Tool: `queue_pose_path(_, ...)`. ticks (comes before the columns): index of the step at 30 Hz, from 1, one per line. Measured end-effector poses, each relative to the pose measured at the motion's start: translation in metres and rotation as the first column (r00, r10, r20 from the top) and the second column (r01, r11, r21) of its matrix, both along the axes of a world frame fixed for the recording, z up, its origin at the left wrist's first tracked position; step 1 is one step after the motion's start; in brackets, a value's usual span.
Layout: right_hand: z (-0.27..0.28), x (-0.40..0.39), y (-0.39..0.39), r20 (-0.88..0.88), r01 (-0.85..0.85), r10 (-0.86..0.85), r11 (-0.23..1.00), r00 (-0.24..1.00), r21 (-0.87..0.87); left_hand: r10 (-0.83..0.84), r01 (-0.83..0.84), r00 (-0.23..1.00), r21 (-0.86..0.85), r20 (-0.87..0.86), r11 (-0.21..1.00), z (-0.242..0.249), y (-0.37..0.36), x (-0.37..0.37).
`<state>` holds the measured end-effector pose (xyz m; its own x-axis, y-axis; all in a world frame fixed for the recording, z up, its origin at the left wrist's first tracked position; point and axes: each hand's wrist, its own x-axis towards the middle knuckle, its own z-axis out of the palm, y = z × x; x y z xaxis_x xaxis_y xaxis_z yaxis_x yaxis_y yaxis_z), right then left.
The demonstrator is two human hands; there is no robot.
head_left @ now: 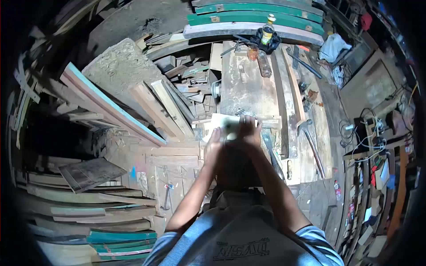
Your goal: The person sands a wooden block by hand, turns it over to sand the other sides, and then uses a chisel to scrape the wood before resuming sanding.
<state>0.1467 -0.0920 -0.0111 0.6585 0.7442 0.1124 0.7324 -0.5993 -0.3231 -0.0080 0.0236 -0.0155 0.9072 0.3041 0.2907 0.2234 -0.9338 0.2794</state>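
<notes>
Both of my hands are in front of my chest at the near left part of the wooden workbench (248, 95). A pale, flat sheet or board (218, 119) lies between them. My left hand (214, 144) touches its lower left side, with the fingers pointing up. At the right side of the sheet is my right hand (249, 133), its fingers bent over the edge. Shadow hides the middle of the sheet and part of both hands. A wooden strip (270, 123) lies just right of my right hand.
A hammer (313, 146) lies on the bench's right side, near long boards. Farther back stand a glass (253, 53), a clear bottle (264, 66) and a yellow-labelled bottle (267, 33). Stacked planks (88, 201) and another hammer (167, 196) are at the left.
</notes>
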Motion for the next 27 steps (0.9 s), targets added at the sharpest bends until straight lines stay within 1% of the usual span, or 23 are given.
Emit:
queue_pose_path(1, -0.008, 0.001, -0.003, 0.043, -0.006, 0.002, 0.995, 0.999, 0.095, 0.004, -0.003, 0.998, -0.007, 0.062, 1.000, -0.002, 0.012, 0.015)
queue_pose_path(3, 0.014, 0.003, 0.001, -0.085, 0.013, -0.012, 1.000, 0.996, 0.011, 0.069, -0.066, 0.996, -0.046, 0.059, 0.997, -0.027, 0.039, 0.036)
queue_pose_path(4, 0.024, 0.004, 0.001, -0.148, 0.024, -0.029, 0.999, 0.989, -0.034, 0.096, -0.092, 0.994, -0.066, 0.056, 0.994, -0.014, 0.047, 0.050)
queue_pose_path(5, 0.030, 0.003, 0.001, -0.124, 0.033, -0.035, 0.999, 0.992, -0.024, 0.088, -0.095, 0.991, -0.072, -0.097, 0.993, -0.001, 0.052, 0.061)
queue_pose_path(6, 0.030, 0.002, -0.001, -0.117, 0.031, -0.034, 0.999, 0.993, -0.029, 0.111, -0.106, 0.994, -0.311, -0.002, 0.944, 0.011, 0.039, 0.055)
queue_pose_path(7, 0.030, 0.002, -0.005, -0.114, 0.024, -0.028, 0.999, 0.993, -0.035, 0.160, -0.092, 0.984, -0.533, 0.082, 0.841, 0.014, 0.022, 0.043)
queue_pose_path(8, 0.029, 0.004, -0.004, -0.108, 0.016, -0.020, 0.999, 0.994, -0.039, 0.174, -0.108, 0.979, -0.459, 0.104, 0.882, 0.013, 0.010, 0.037)
queue_pose_path(9, 0.027, 0.002, 0.000, -0.114, 0.043, -0.047, 0.998, 0.992, -0.038, 0.189, -0.129, 0.974, -0.381, 0.127, 0.916, 0.007, -0.001, 0.031)
queue_pose_path(12, 0.000, 0.005, 0.003, -0.107, 0.044, -0.031, 0.991, 0.994, 0.123, 0.059, -0.056, 0.998, -0.261, 0.003, 0.964, 0.015, -0.036, -0.006)
queue_pose_path(13, -0.004, 0.006, 0.003, -0.094, 0.042, -0.023, 0.979, 0.995, 0.199, 0.027, -0.019, 0.999, -0.262, 0.029, 0.965, 0.016, -0.032, -0.008)
queue_pose_path(15, -0.002, 0.004, 0.001, -0.059, 0.038, -0.032, 0.993, 0.998, 0.115, -0.023, 0.049, 0.994, -0.260, 0.103, 0.964, 0.020, -0.018, -0.001)
queue_pose_path(16, 0.007, 0.004, 0.002, -0.035, 0.035, -0.033, 0.997, 0.999, 0.076, 0.041, -0.003, 0.985, -0.223, 0.167, 0.975, 0.002, -0.006, 0.013)
queue_pose_path(17, 0.020, 0.003, 0.003, -0.112, 0.055, -0.051, 0.998, 0.992, 0.036, 0.100, -0.056, 0.969, -0.193, 0.227, 0.980, -0.030, 0.009, 0.030)
queue_pose_path(19, 0.044, 0.001, 0.001, -0.121, 0.038, -0.044, 0.998, 0.992, -0.046, 0.118, -0.099, 0.988, -0.189, 0.095, 0.977, -0.021, 0.034, 0.062)
queue_pose_path(20, 0.052, 0.000, -0.001, -0.130, 0.033, -0.044, 0.995, 0.991, -0.090, 0.073, -0.095, 0.991, -0.218, -0.108, 0.971, 0.017, 0.042, 0.071)
queue_pose_path(21, 0.056, 0.000, 0.000, -0.153, 0.029, -0.049, 0.991, 0.987, -0.130, 0.071, -0.105, 0.986, -0.238, -0.149, 0.966, 0.019, 0.041, 0.073)
queue_pose_path(22, 0.051, 0.000, -0.001, -0.156, 0.036, -0.055, 0.991, 0.986, -0.127, 0.068, -0.116, 0.980, -0.256, -0.189, 0.960, 0.015, 0.041, 0.075)
queue_pose_path(23, 0.044, 0.002, 0.001, -0.161, 0.040, -0.060, 0.992, 0.985, -0.121, 0.120, -0.134, 0.990, -0.262, -0.069, 0.956, -0.009, 0.034, 0.070)
queue_pose_path(24, 0.039, 0.004, 0.004, -0.166, 0.045, -0.063, 0.993, 0.984, -0.113, 0.093, -0.084, 0.993, -0.119, 0.071, 0.989, -0.014, 0.022, 0.056)
queue_pose_path(25, 0.039, 0.000, 0.006, -0.092, 0.074, -0.079, 0.996, 0.993, -0.054, 0.062, -0.073, 0.977, 0.044, 0.205, 0.996, -0.018, 0.010, 0.042)
queue_pose_path(27, 0.027, 0.002, 0.006, -0.051, 0.064, -0.064, 0.998, 0.997, -0.006, 0.090, -0.078, 0.992, -0.126, 0.094, 0.989, 0.018, -0.018, 0.021)
